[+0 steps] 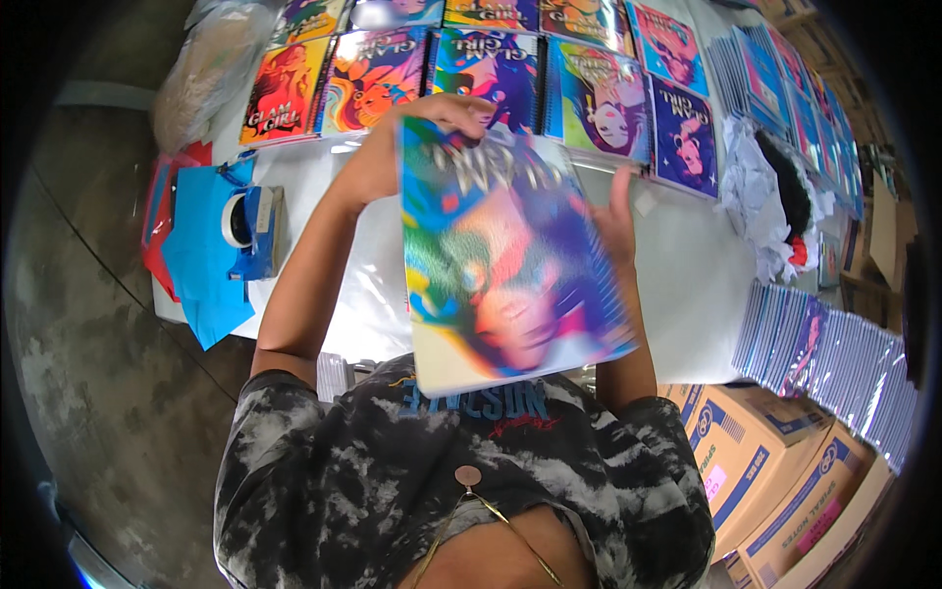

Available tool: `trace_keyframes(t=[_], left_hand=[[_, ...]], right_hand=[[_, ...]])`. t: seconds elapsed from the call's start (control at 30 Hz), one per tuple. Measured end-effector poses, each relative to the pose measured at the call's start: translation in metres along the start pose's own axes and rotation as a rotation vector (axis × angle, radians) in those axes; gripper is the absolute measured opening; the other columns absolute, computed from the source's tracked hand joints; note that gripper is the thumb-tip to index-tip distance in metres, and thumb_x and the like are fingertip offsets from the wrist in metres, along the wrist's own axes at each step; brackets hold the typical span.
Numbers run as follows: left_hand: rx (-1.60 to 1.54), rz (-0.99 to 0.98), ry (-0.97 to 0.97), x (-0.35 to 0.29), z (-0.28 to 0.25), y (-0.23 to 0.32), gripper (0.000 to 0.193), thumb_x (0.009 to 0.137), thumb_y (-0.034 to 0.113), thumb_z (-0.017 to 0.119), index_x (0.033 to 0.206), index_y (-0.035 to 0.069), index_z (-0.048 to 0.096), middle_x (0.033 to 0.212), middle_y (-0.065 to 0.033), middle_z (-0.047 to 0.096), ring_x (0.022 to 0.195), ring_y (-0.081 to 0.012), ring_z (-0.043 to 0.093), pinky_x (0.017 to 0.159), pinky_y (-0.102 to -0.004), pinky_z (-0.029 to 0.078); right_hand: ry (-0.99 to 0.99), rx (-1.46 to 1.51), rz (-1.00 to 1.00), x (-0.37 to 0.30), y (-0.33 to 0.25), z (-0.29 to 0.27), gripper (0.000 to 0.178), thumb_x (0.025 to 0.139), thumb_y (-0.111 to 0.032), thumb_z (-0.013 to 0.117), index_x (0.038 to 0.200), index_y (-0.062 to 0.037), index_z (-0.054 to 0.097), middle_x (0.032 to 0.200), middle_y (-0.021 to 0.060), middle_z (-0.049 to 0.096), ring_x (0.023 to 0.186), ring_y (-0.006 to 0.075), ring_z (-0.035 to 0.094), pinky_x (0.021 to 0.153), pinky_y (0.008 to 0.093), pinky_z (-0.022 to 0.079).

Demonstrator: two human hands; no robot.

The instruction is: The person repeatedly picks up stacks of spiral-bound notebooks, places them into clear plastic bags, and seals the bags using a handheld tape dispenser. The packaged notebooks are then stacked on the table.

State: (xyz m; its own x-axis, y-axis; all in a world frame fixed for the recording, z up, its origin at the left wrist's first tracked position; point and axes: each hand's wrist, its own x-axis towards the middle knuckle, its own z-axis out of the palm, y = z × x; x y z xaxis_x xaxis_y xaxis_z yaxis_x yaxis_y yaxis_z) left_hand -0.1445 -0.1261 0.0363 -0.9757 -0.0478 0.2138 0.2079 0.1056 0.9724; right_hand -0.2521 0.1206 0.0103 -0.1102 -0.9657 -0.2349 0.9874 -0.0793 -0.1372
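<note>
A spiral notebook point(510, 265) with a colourful painted face on its cover is raised in front of my chest, tilted and blurred. My left hand point(432, 123) grips it at the upper left, fingers curled over the top edge. Beside its right edge is my right hand point(616, 224), thumb stretched out and away from the cover. The other right fingers are behind the notebook, so whether they touch it is hidden. Just beyond my hands, rows of spiral notebooks lie on the white table, among them a blue-and-purple one point(486, 79) and a green-and-white one point(599, 103).
At the left lie blue sheets point(201, 250) and a tape roll point(235, 218) by a blue box. A plastic bag point(211, 74) sits at the far left. Rightward are crumpled white wrapping point(751, 201), notebook stacks point(834, 358) and cardboard boxes point(751, 442).
</note>
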Motion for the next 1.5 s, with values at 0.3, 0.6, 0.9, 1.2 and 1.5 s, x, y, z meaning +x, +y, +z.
trace_keyframes(t=[0.3,0.6,0.9,1.2,1.5], left_hand=[[1.402,-0.242,0.413,-0.035,-0.054,-0.126,0.072,0.074,0.039,0.068,0.134,0.012,0.038,0.138,-0.0167,0.036,0.128,-0.0333,0.033,0.102,-0.0416,0.033],[0.119,-0.17,0.952,-0.029,-0.053,-0.018,0.023,0.089,0.024,0.056,0.101,0.005,0.062,0.097,-0.0061,0.064,0.086,-0.0178,0.061,0.074,-0.035,0.049],[1.089,-0.046,0.038,-0.115,-0.023,-0.093,0.041,0.069,0.0,0.062,0.106,0.019,0.065,0.112,-0.0013,0.062,0.111,-0.0254,0.051,0.096,-0.0398,0.036],[1.476,-0.206,0.636,-0.074,-0.138,-0.094,0.064,0.07,0.014,0.059,0.131,0.007,0.04,0.132,-0.0175,0.043,0.126,-0.0317,0.035,0.101,-0.0474,0.03],[1.461,-0.86,0.202,-0.081,-0.136,-0.066,0.043,0.079,0.027,0.06,0.117,0.006,0.055,0.106,-0.0154,0.062,0.091,-0.032,0.063,0.079,-0.0425,0.048]], right_hand=[[0.552,-1.024,-0.424,0.024,0.052,-0.067,0.032,0.081,-0.008,0.064,0.11,0.0007,0.053,0.093,0.0048,0.063,0.08,0.0133,0.06,0.073,0.0272,0.048],[0.895,-1.879,-0.52,0.032,0.056,-0.089,0.074,0.076,-0.019,0.069,0.137,-0.0017,0.031,0.098,0.0205,0.052,0.092,0.0334,0.053,0.083,0.0374,0.042],[0.79,-1.524,-0.461,0.031,0.041,-0.109,0.043,0.087,-0.019,0.055,0.125,0.0001,0.049,0.099,0.0199,0.051,0.087,0.0325,0.054,0.079,0.0379,0.043],[0.808,-1.857,-0.324,0.023,0.056,-0.066,0.089,0.06,-0.022,0.081,0.136,-0.0039,0.037,0.086,0.0096,0.044,0.075,0.0207,0.046,0.069,0.0316,0.042],[0.793,-1.896,-0.226,0.011,0.069,-0.055,0.096,0.063,-0.019,0.079,0.141,-0.0089,0.024,0.102,0.0188,0.047,0.091,0.0309,0.051,0.08,0.037,0.043]])
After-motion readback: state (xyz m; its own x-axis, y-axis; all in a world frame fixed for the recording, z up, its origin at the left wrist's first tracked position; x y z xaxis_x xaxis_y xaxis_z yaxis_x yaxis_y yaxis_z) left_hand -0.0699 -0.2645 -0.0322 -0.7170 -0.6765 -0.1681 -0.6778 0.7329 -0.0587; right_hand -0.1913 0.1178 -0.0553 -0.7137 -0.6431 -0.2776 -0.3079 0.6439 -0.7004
